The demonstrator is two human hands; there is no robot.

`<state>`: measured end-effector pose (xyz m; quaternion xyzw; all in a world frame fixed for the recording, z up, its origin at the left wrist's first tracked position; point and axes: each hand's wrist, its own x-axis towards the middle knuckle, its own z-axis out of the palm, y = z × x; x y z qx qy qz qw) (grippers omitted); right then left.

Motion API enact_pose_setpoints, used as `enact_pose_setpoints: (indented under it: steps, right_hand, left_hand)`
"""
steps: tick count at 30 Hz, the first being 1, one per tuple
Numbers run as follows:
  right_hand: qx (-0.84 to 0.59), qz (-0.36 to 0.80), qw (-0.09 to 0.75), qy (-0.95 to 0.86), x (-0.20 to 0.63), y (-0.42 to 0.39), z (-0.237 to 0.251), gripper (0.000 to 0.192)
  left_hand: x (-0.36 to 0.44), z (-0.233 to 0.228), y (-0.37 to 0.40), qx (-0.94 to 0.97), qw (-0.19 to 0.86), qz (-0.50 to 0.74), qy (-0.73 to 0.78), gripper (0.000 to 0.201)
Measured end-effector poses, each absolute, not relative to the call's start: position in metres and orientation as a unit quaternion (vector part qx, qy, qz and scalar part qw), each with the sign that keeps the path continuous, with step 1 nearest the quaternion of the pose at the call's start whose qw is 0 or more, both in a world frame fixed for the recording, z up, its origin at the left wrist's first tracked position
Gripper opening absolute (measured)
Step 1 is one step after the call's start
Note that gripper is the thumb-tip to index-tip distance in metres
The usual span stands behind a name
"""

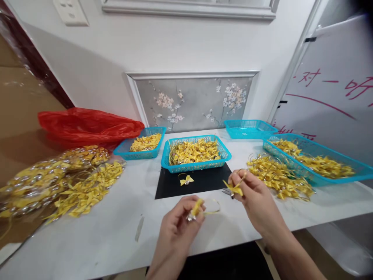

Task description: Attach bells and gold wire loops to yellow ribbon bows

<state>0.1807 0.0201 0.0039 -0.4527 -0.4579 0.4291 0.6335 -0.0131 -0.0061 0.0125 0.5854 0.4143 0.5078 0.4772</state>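
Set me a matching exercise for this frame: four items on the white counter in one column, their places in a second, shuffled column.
Things:
1. red plastic bag
2. single yellow bow
3. empty blue basket
4. left hand

Places:
A. on the black mat
B. far left, by the wall
C. nearest the camera, pinching a bow
D. back right, by the wall

Pairs: 1-B, 2-A, 3-D, 4-C

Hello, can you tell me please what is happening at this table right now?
A person sits at a white table covered with small yellow ribbon bows. The left hand pinches one bow with a thin gold loop, and the right hand holds another yellow piece. One finished bow lies on a black mat. Blue baskets hold more bows, and loose heaps lie at both sides.
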Motion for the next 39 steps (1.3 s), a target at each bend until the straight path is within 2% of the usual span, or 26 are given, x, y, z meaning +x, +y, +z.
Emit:
enact_pose_setpoints:
  steps: [2,4,8,10,13,15,17,19,22,28,30,32,35,37,39]
  right_hand:
    - [-0.497,0.376,0.596,-0.506,0.186,0.021,-0.008,0.016]
    - [-0.533,0.324,0.561,-0.544,0.189,0.022,-0.022,0.008]
    - [-0.567,0.247,0.522,-0.588,0.191,0.022,-0.035,0.017]
    - [-0.571,0.214,0.523,-0.596,0.191,0.018,-0.03,0.025]
    - [-0.552,0.211,0.527,-0.611,0.188,0.003,-0.011,0.03]
    - [-0.515,0.29,0.528,-0.61,0.183,-0.01,0.003,0.028]
    - [-0.473,0.382,0.523,-0.597,0.177,-0.02,0.013,0.027]
    - [-0.429,0.472,0.521,-0.568,0.172,-0.023,0.018,0.028]
    - [-0.361,0.589,0.527,-0.496,0.169,-0.02,0.019,0.033]
    - [-0.319,0.675,0.459,-0.481,0.167,-0.01,0.019,0.022]
    - [-0.317,0.683,0.469,-0.461,0.165,-0.01,0.019,0.025]
    - [-0.326,0.673,0.488,-0.45,0.162,-0.011,0.018,0.028]
    - [-0.352,0.632,0.51,-0.465,0.159,-0.012,0.018,0.026]
    - [-0.367,0.6,0.525,-0.48,0.159,-0.013,0.02,0.024]
    - [-0.378,0.57,0.542,-0.488,0.158,-0.013,0.02,0.023]
  left_hand:
    - [-0.015,0.022,-0.009,0.481,0.588,0.493,0.424,0.012]
    - [-0.016,0.032,-0.011,0.438,0.649,0.466,0.412,0.016]
    - [-0.013,0.04,-0.014,0.411,0.685,0.444,0.406,0.015]
    - [-0.011,0.038,-0.015,0.453,0.632,0.454,0.435,0.014]
    - [-0.01,0.031,-0.014,0.612,0.415,0.483,0.469,0.006]
    - [-0.012,0.028,-0.014,0.717,0.247,0.489,0.431,0.018]
    - [-0.013,0.027,-0.014,0.781,0.141,0.481,0.371,0.031]
    - [-0.014,0.029,-0.014,0.811,0.105,0.467,0.336,0.037]
    - [-0.015,0.034,-0.014,0.835,0.112,0.445,0.303,0.039]
    - [-0.017,0.033,-0.008,0.834,0.218,0.428,0.272,0.045]
    - [-0.016,0.027,-0.007,0.775,0.318,0.442,0.32,0.04]
    - [-0.013,0.021,-0.009,0.668,0.46,0.457,0.364,0.032]
    - [-0.006,0.016,-0.015,0.485,0.672,0.433,0.354,0.017]
    - [-0.003,0.016,-0.018,0.397,0.759,0.408,0.317,0.02]
    - [-0.001,0.018,-0.02,0.349,0.801,0.395,0.285,0.028]
